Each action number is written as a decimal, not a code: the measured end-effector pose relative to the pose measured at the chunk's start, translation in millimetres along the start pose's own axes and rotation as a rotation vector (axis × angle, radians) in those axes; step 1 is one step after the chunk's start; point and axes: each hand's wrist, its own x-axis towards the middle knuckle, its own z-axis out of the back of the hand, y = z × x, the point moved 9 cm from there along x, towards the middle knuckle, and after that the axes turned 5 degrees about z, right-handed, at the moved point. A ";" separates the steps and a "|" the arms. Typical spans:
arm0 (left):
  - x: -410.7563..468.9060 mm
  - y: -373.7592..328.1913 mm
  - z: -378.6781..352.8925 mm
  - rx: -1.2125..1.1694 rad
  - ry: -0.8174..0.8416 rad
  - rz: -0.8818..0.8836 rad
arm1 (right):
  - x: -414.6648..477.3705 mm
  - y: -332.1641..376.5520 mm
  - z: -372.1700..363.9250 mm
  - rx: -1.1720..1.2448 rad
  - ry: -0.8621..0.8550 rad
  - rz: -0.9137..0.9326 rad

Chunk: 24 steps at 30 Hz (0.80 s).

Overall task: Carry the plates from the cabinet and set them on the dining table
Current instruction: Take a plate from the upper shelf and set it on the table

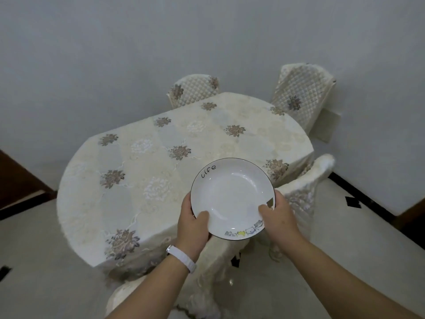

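Note:
I hold a white deep plate (232, 192) with a thin dark rim, the word "Life" and small cartoon cats on its edge. My left hand (193, 224) grips its left rim, thumb inside the plate. My right hand (279, 217) grips the right rim the same way. The plate is held level above the near right edge of the dining table (128, 171), which is oval and covered by a cream cloth with flower patterns. No other plate shows, and the cabinet is out of view.
Covered chairs surround the table: one at the far side (193, 88), one at the far right (301, 95), one at the near right (305, 180) under the plate, one below my arms (128, 298). A grey wall stands behind; pale tiled floor lies around.

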 end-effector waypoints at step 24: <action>54.9 23.1 155.0 0.012 -0.536 0.008 | 83.8 -21.9 -203.8 -0.165 0.503 -0.014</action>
